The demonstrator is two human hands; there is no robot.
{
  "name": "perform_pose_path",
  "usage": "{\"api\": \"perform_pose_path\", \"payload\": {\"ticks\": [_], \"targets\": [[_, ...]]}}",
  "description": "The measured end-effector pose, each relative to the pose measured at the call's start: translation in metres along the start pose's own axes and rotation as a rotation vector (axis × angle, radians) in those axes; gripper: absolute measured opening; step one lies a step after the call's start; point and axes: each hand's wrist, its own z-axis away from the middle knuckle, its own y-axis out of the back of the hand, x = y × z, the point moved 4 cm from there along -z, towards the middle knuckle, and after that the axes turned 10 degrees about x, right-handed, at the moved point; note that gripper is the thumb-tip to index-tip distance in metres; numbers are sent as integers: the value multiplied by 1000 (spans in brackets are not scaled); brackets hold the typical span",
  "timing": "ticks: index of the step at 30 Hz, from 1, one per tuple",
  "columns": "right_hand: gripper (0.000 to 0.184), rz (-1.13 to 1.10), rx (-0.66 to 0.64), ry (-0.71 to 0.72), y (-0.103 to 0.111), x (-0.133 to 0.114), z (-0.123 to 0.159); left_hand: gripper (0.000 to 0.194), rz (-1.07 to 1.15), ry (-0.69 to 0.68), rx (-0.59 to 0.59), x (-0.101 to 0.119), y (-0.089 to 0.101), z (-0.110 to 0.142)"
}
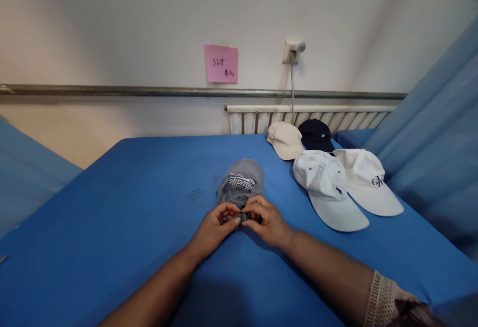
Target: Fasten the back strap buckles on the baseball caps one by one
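Note:
A grey baseball cap point(246, 167) with white lettering on its front lies on the blue-covered table point(123, 207), its brim pointing away from me. At the near end of the cap, both hands meet over its back strap point(244, 216). My left hand point(216, 225) pinches the strap from the left, thumb below and fingers above. From the right, my right hand point(267, 221) grips the strap beside the small dark buckle area. Fingertips of the two hands almost touch, and they partly hide the strap and buckle.
To the right sit a beige cap point(286, 138), a black cap point(315, 134), a pale cap with a horse logo point(323, 180) and a white cap point(360, 170). Behind are a radiator point(257, 118), a metal rail point(149, 91) and a pink note point(221, 64). Blue curtains point(436, 98) hang at the sides.

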Motion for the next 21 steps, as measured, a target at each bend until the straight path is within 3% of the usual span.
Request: {"api": "perform_pose_path", "payload": {"ticks": [5, 13, 21], "targets": [[24, 84, 18, -6, 1, -3, 0, 32, -155, -157, -9, 2, 0, 3], [32, 83, -18, -35, 0, -6, 3, 31, -235, -185, 4, -1, 1, 2], [23, 60, 49, -104, 2, -18, 7, 27, -326, -288, -22, 3, -4, 5]]}}
